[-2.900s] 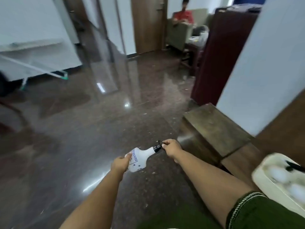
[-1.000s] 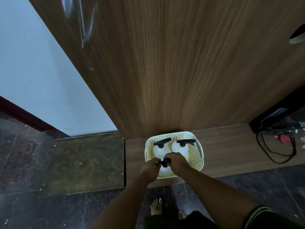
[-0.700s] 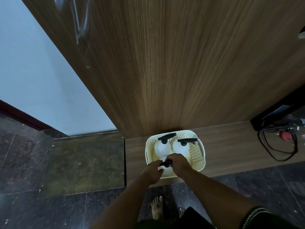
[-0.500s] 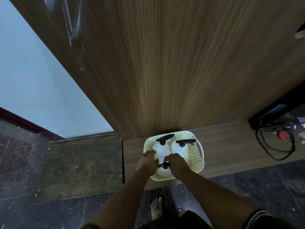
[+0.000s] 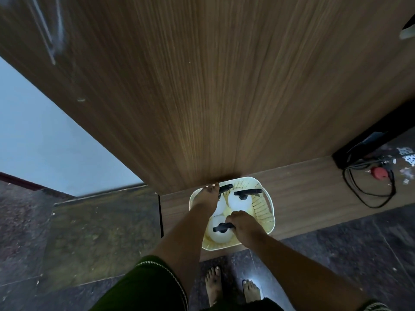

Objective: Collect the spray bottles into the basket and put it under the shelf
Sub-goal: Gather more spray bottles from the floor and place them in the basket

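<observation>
The basket [image 5: 266, 206] is a pale yellow plastic one with perforated walls, and it stands on the low wooden ledge [image 5: 303, 189], close to the ledge's left end, with its far side touching the tall wooden panel [image 5: 213, 86]. Inside it stand three white spray bottles with black trigger heads: the near bottle [image 5: 219, 232] at the front, the far right bottle [image 5: 239, 202] at the back, and the far left bottle [image 5: 221, 206], which is partly covered by the left arm.

The right hand [image 5: 243, 226] has its fingers curled around the black trigger head of the near bottle. The left hand [image 5: 207, 196] reaches to the far left corner of the basket; its fingers look quite straight and seem to rest there, but I cannot tell if they hook over the rim.

In my judgement the bottles are all collected, and what remains is to move the basket under the shelf. The basket is thin plastic, so it probably flexes a little, and it is light when the bottles are not full. The smooth round bottles may tip or slide inside. It is better to hold the rim at the two short sides, where handle openings show, and to keep it level.

Right of the basket, a black cable [image 5: 368, 187] and a red plug [image 5: 379, 172] lie at the ledge's right end. Two bare feet [image 5: 231, 286] stand on the dark stone floor [image 5: 336, 254].
</observation>
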The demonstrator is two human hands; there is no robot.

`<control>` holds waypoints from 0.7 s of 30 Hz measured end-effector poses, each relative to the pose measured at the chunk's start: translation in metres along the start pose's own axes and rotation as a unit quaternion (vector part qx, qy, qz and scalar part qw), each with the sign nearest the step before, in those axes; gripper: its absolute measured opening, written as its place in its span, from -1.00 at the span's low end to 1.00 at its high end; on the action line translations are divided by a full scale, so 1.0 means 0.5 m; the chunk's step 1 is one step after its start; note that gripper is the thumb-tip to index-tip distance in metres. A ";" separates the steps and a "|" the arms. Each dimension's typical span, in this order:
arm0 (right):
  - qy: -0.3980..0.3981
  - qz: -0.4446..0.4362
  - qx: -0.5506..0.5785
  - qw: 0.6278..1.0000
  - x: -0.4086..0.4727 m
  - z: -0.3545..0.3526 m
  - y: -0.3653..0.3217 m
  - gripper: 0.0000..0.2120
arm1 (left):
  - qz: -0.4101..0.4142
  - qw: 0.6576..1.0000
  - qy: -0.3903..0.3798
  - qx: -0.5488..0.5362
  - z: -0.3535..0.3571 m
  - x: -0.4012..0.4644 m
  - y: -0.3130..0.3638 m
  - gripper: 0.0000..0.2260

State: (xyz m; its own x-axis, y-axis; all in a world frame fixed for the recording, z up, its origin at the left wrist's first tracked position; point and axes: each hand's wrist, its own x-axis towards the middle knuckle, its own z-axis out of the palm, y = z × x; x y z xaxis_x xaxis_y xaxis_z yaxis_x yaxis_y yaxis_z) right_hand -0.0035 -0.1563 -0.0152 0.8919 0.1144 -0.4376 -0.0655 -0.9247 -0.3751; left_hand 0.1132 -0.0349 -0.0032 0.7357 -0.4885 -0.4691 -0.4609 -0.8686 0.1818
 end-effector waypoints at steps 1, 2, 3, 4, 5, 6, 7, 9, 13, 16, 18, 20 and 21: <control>-0.002 -0.005 0.001 1.000 0.002 -0.003 0.000 -0.75 | -0.002 1.000 0.010 0.009 -0.002 -0.001 0.001 -0.66; -0.003 -0.010 0.000 1.000 0.002 -0.004 0.000 -0.75 | -0.006 1.000 0.014 0.010 -0.006 -0.004 0.001 -0.70; -0.003 -0.013 -0.003 1.000 0.003 -0.005 0.001 -0.75 | -0.008 1.000 0.016 0.008 -0.007 -0.005 -0.001 -0.73; -0.002 -0.015 -0.007 1.000 0.002 -0.005 0.002 -0.74 | -0.008 1.000 0.017 0.002 -0.007 -0.007 -0.003 -0.75; -0.002 -0.016 -0.011 1.000 0.001 -0.007 0.003 -0.74 | -0.004 1.000 0.019 -0.007 -0.005 -0.009 -0.007 -0.76; -0.003 -0.016 -0.013 1.000 -0.001 -0.008 0.005 -0.74 | 0.006 1.000 0.022 -0.017 -0.001 -0.012 -0.011 -0.77; -0.007 -0.015 -0.015 1.000 -0.002 -0.009 0.008 -0.74 | 0.011 0.999 0.024 -0.031 0.005 -0.015 -0.015 -0.78; -0.019 -0.016 -0.024 0.999 -0.007 -0.010 0.013 -0.74 | 0.007 0.997 0.027 -0.065 0.018 -0.017 -0.023 -0.80; -0.025 -0.015 -0.031 0.999 -0.005 -0.011 0.013 -0.74 | -0.011 0.996 0.043 -0.082 0.018 -0.017 -0.027 -0.81; -0.028 -0.013 -0.039 0.999 0.001 -0.016 0.006 -0.76 | -0.027 0.993 0.046 -0.101 0.017 -0.017 -0.034 -0.83; -0.025 -0.015 -0.043 0.999 -0.001 -0.017 0.003 -0.73 | -0.030 0.993 0.045 -0.109 0.022 -0.017 -0.039 -0.84; -0.020 -0.014 -0.047 0.999 -0.004 -0.014 0.002 -0.62 | -0.025 0.993 0.043 -0.105 0.027 -0.017 -0.042 -0.82; -0.020 -0.013 -0.048 0.999 -0.005 -0.013 0.001 -0.58 | -0.024 0.994 0.041 -0.102 0.026 -0.016 -0.042 -0.80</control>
State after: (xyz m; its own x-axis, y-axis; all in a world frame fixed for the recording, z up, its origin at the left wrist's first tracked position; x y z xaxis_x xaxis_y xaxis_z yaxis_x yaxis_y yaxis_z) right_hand -0.0030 -0.1595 -0.0089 0.8738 0.1514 -0.4621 0.0023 -0.9515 -0.3075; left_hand 0.1103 -0.0118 -0.0144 0.7961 -0.4434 -0.4119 -0.3203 -0.8861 0.3350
